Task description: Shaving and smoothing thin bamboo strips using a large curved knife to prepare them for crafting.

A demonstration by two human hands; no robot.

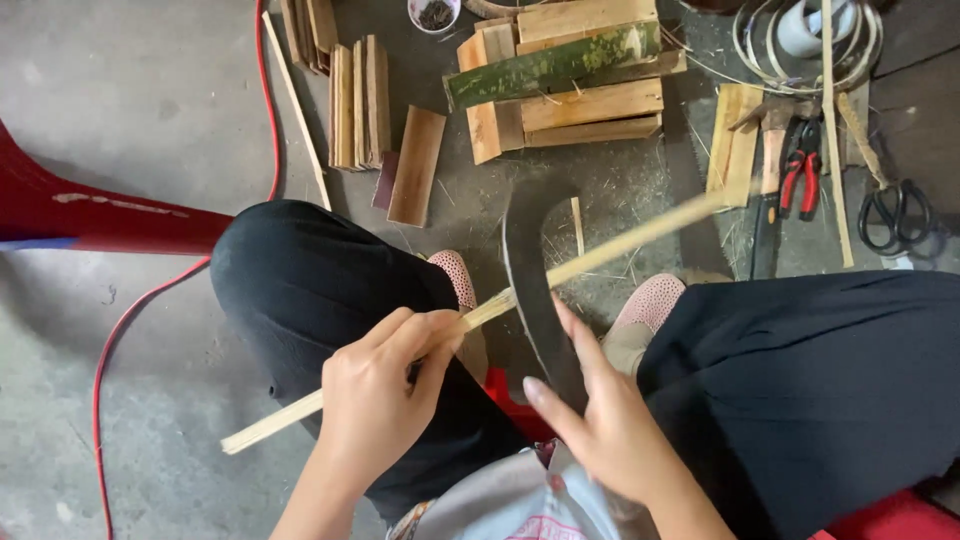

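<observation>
My left hand [385, 385] grips a long thin bamboo strip [620, 240] that runs from lower left up to the right across my knees. My right hand [600, 420] holds a dark curved knife blade [530, 270], fingers stretched along its back. The blade stands upright and meets the strip between my knees, where the strip looks split. I sit with black trousers and pink shoes [655, 300] on.
Cut bamboo pieces [590, 105] and a green bamboo section [550, 65] lie ahead on the concrete floor. Red-handled pliers [800, 165], black scissors [895, 215], coiled strips [800, 40], a small cup [433, 14] and a red hose [265, 100] lie around.
</observation>
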